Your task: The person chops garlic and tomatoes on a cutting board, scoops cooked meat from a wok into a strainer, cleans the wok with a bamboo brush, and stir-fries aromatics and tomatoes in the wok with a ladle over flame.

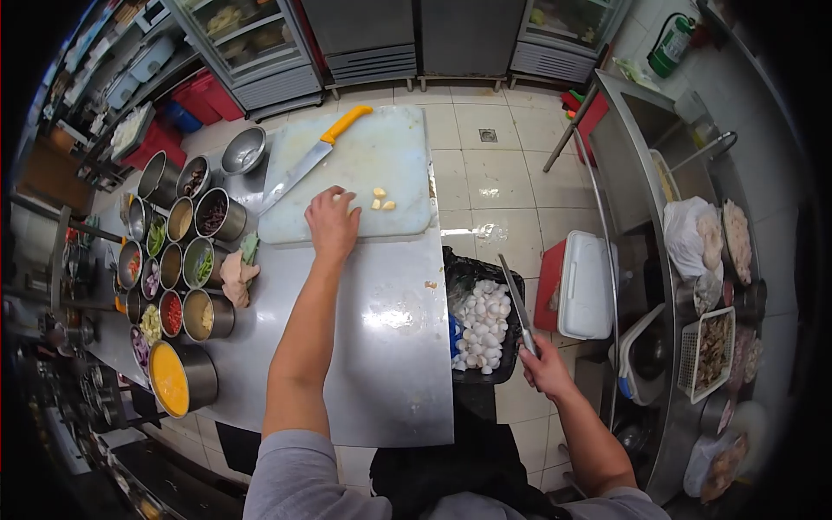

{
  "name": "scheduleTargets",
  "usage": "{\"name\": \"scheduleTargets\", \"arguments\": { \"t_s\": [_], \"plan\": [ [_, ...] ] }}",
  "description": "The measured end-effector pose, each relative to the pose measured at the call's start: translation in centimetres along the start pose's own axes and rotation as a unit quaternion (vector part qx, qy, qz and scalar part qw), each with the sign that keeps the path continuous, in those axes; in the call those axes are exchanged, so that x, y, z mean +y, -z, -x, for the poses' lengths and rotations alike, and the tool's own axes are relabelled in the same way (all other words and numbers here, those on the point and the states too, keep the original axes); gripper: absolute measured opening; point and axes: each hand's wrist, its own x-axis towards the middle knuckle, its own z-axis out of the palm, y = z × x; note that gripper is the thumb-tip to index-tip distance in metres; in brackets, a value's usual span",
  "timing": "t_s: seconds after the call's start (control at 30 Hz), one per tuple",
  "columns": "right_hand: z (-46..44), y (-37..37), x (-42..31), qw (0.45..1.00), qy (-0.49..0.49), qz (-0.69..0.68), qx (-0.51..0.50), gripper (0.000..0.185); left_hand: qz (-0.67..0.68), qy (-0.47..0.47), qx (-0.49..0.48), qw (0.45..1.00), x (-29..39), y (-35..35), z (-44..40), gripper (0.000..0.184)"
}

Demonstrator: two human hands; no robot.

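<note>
Steel table (381,321) under a white cutting board (368,160) and clustered metal containers (204,381).

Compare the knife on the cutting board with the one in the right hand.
The board knife lies on the cutting board; the held knife is gripped in the right hand, off the board. The board knife's handle is bright yellow; the held knife's looks grayish. Both have metal blades.

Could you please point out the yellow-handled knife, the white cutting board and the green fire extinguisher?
Yellow-handled knife (307,162): head view, on its blade.
White cutting board (381,152): head view, on its bare upper surface.
Green fire extinguisher (671,54): head view, on its cylinder.
</note>
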Motion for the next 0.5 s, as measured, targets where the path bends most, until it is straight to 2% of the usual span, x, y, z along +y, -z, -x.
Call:
{"name": "scheduleTargets", "arguments": {
  "t_s": [0.03,0.1,0.2,0.27,0.37,0.43,0.47,0.5],
  "plan": [
    [-0.7,-0.4,-1.0,1.0,0.026,0.0,-0.013,0.02,0.0,0.004,0.003,1.0,0.8,0.1,-0.4,0.022],
    [-1.9,-1.1,-2.9,0.999,0.04,0.017,-0.016,0.021,0.01,0.031,-0.169,0.985,1.9,0.1,-1.2,0.024],
    [-3.5,-2.4,-5.0,0.997,0.071,0.035,-0.015,0.024,0.012,0.001,-0.211,0.977,1.8,-1.8,-2.2,0.026],
    [-4.2,-3.2,-6.1,0.996,0.085,0.038,-0.009,0.025,0.018,-0.014,-0.203,0.979,1.9,-3.1,-2.7,0.022],
    [-5.2,-4.1,-7.9,0.993,0.108,0.055,-0.008,0.029,0.061,0.019,-0.209,0.976,2.7,-3.1,-3.4,0.018],
    [-5.9,-4.4,-8.7,0.99,0.12,0.069,-0.008,0.03,0.144,-0.027,-0.076,0.986,2.2,-3.6,-3.3,0.02],
    [-6.2,-4.5,-8.9,0.988,0.13,0.081,-0.009,0.031,0.145,-0.026,-0.078,0.986,1.8,-3.8,-3.4,0.02],
    [-6.4,-4.6,-9.1,0.988,0.128,0.082,-0.01,0.031,0.165,-0.056,-0.143,0.974,1.1,-4.2,-3.5,0.024]
  ]
}}
